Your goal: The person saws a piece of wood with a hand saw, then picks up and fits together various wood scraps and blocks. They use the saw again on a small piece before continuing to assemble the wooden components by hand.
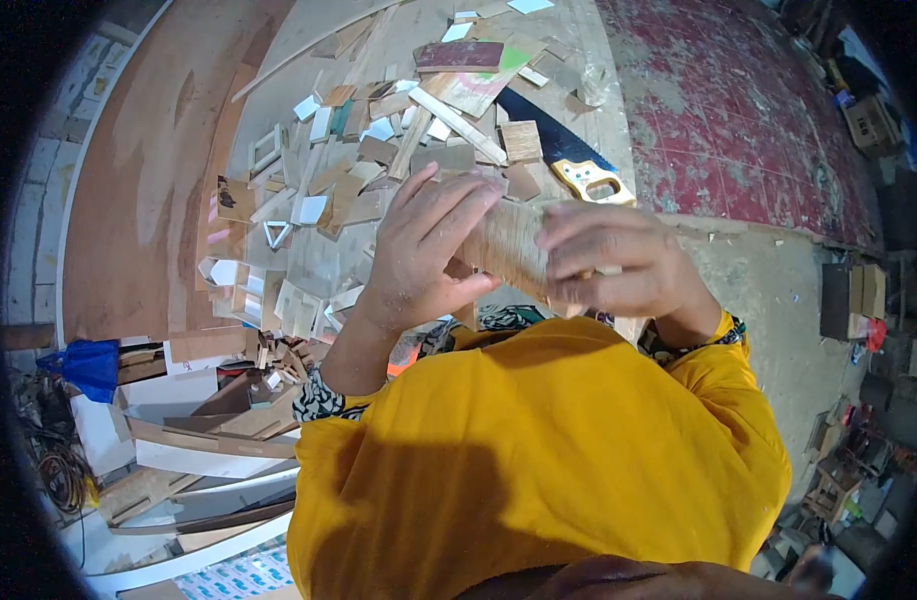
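My left hand (428, 245) grips the left side of a small wooden board (510, 240), its fingers over the top and its thumb along the near edge. The board has light brown grain and is held in front of my chest. At its right end my right hand (618, 258) has its fingers curled over the wood, a little blurred. Whether anything else sits under those fingers is hidden. Just beyond my right hand lies a handsaw with a dark blade and a pale yellow handle (590, 182).
Wood offcuts (463, 130) and a dark red block (459, 56) litter the worktable (398, 40). A large plywood sheet (143, 170) lies to the left. Below it are stacked curved boards (213, 440) and a blue bag (88, 368). Reddish worn flooring (728, 120) spreads at right.
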`<action>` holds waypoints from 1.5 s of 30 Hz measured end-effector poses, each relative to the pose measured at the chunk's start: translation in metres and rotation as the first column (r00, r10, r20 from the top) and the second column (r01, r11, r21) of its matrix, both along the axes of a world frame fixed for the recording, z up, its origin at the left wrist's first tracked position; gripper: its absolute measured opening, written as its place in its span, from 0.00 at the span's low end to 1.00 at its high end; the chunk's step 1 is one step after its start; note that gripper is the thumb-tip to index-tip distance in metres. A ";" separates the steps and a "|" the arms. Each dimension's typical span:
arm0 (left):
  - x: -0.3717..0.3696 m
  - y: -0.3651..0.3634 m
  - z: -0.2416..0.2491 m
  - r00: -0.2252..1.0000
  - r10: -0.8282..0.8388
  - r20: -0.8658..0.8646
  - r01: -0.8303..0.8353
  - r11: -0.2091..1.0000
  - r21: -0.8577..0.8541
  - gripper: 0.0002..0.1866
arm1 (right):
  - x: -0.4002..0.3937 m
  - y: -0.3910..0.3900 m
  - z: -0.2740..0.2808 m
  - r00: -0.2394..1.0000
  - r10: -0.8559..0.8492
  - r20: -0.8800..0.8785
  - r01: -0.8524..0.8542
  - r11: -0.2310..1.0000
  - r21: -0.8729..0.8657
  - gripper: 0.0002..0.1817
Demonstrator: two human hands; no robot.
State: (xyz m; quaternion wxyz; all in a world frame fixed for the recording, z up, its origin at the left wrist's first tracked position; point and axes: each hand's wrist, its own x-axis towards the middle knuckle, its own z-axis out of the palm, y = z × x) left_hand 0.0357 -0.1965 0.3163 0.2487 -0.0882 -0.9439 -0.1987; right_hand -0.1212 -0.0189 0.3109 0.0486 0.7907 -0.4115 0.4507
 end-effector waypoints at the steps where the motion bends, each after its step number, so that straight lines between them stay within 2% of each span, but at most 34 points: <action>1: -0.003 0.000 -0.002 1.000 0.008 0.003 -0.008 1.000 0.021 0.38 | -0.002 -0.004 -0.003 0.998 -0.015 0.058 0.013 0.999 0.035 0.05; 2: -0.005 0.000 -0.005 1.000 0.015 0.009 -0.016 0.999 0.044 0.37 | -0.007 -0.010 -0.007 0.998 -0.017 0.064 0.014 0.999 0.039 0.05; 3: -0.007 0.001 -0.012 1.000 0.012 0.017 -0.013 0.999 0.049 0.37 | -0.013 -0.018 -0.011 0.981 -0.001 0.193 -0.015 0.997 0.080 0.08; 4: -0.008 0.001 -0.023 0.997 0.035 0.065 -0.049 0.973 0.224 0.36 | -0.019 -0.025 -0.017 0.948 0.008 0.318 -0.047 0.992 0.115 0.11; 5: -0.010 0.000 -0.034 0.992 0.050 0.115 -0.091 0.917 0.387 0.34 | -0.026 -0.033 -0.025 0.946 0.002 0.324 -0.042 0.992 0.117 0.11; 6: -0.013 -0.001 -0.048 0.992 0.043 0.119 -0.086 0.918 0.388 0.34 | -0.034 -0.042 -0.034 0.927 0.000 0.375 -0.062 0.986 0.152 0.14; 8: -0.018 -0.005 -0.073 0.963 -0.029 0.266 -0.168 0.709 0.685 0.32 | -0.039 -0.054 -0.051 0.905 -0.007 0.426 -0.079 0.980 0.182 0.18; 9: -0.022 -0.004 -0.078 0.959 -0.079 0.273 -0.172 0.602 0.779 0.32 | -0.039 -0.060 -0.060 0.814 -0.002 0.581 -0.153 0.964 0.218 0.19; 10: -0.023 -0.004 -0.077 0.958 -0.082 0.275 -0.172 0.604 0.779 0.32 | -0.040 -0.064 -0.067 0.697 -0.008 0.717 -0.234 0.943 0.237 0.20; 11: -0.024 -0.003 -0.075 0.925 -0.114 0.364 -0.269 0.480 0.835 0.31 | -0.042 -0.066 -0.074 0.689 -0.049 0.723 -0.229 0.932 0.281 0.25; 12: -0.025 -0.002 -0.074 0.882 -0.160 0.443 -0.370 0.347 0.862 0.30 | -0.041 -0.066 -0.074 0.688 -0.049 0.724 -0.228 0.933 0.280 0.25; 13: -0.027 -0.002 -0.079 0.885 -0.178 0.430 -0.374 0.278 0.885 0.29 | -0.038 -0.067 -0.073 0.611 -0.106 0.785 -0.253 0.913 0.320 0.24; 14: -0.028 -0.001 -0.081 0.883 -0.182 0.432 -0.375 0.279 0.884 0.29 | -0.037 -0.067 -0.073 0.527 -0.166 0.833 -0.282 0.891 0.356 0.24; 16: -0.030 -0.001 -0.082 0.862 -0.226 0.454 -0.435 0.130 0.891 0.31 | -0.039 -0.070 -0.080 0.507 -0.195 0.839 -0.283 0.883 0.376 0.23; 18: -0.033 -0.013 -0.096 0.819 -0.289 0.496 -0.472 0.152 0.868 0.31 | -0.044 -0.073 -0.086 0.485 -0.223 0.845 -0.285 0.874 0.394 0.22; 20: -0.036 -0.020 -0.112 0.795 -0.523 0.309 -0.431 -0.127 0.893 0.31 | -0.048 -0.074 -0.089 0.512 -0.329 0.793 -0.222 0.842 0.492 0.22; 21: -0.035 -0.017 -0.112 0.790 -0.580 0.199 -0.404 -0.249 0.880 0.34 | -0.049 -0.075 -0.090 0.507 -0.332 0.796 -0.219 0.843 0.491 0.22; 22: -0.035 -0.015 -0.110 0.786 -0.584 0.202 -0.409 -0.246 0.879 0.34 | -0.049 -0.077 -0.090 0.485 -0.367 0.794 -0.217 0.829 0.515 0.22; 24: -0.037 -0.011 -0.105 0.773 -0.632 0.055 -0.407 -0.426 0.808 0.35 | -0.051 -0.081 -0.092 0.454 -0.405 0.794 -0.211 0.817 0.537 0.22; 25: -0.039 -0.014 -0.109 0.751 -0.661 0.005 -0.418 -0.469 0.778 0.36 | -0.053 -0.084 -0.093 0.480 -0.414 0.774 -0.209 0.803 0.559 0.22; 26: -0.039 -0.013 -0.108 0.744 -0.668 0.010 -0.426 -0.463 0.777 0.36 | -0.055 -0.086 -0.094 0.505 -0.423 0.753 -0.205 0.788 0.580 0.21; 28: -0.037 -0.009 -0.102 0.757 -0.649 -0.079 -0.385 -0.540 0.748 0.38 | -0.058 -0.091 -0.094 0.518 -0.421 0.745 -0.205 0.784 0.586 0.21; 30: -0.035 -0.010 -0.101 0.757 -0.646 -0.096 -0.363 -0.538 0.761 0.39 | -0.058 -0.094 -0.093 0.531 -0.421 0.736 -0.204 0.779 0.593 0.20; 32: -0.034 -0.008 -0.100 0.760 -0.640 -0.116 -0.336 -0.539 0.772 0.41 | -0.057 -0.095 -0.088 0.628 -0.462 0.626 -0.124 0.735 0.667 0.20; 34: -0.034 -0.005 -0.099 0.800 -0.576 -0.167 -0.279 -0.604 0.746 0.41 | -0.054 -0.094 -0.077 0.619 -0.481 0.621 -0.120 0.723 0.680 0.19; 36: -0.031 -0.005 -0.099 0.792 -0.585 -0.177 -0.263 -0.588 0.765 0.41 | -0.051 -0.093 -0.067 0.680 -0.519 0.518 0.005 0.710 0.704 0.19; 41: -0.027 0.002 -0.091 0.858 -0.480 -0.181 -0.216 -0.658 0.721 0.40 | -0.051 -0.100 -0.075 0.669 -0.502 0.549 0.001 0.739 0.674 0.19; 45: -0.027 0.001 -0.089 0.866 -0.475 -0.156 -0.216 -0.636 0.741 0.41 | -0.053 -0.099 -0.072 0.657 -0.488 0.575 -0.052 0.731 0.680 0.18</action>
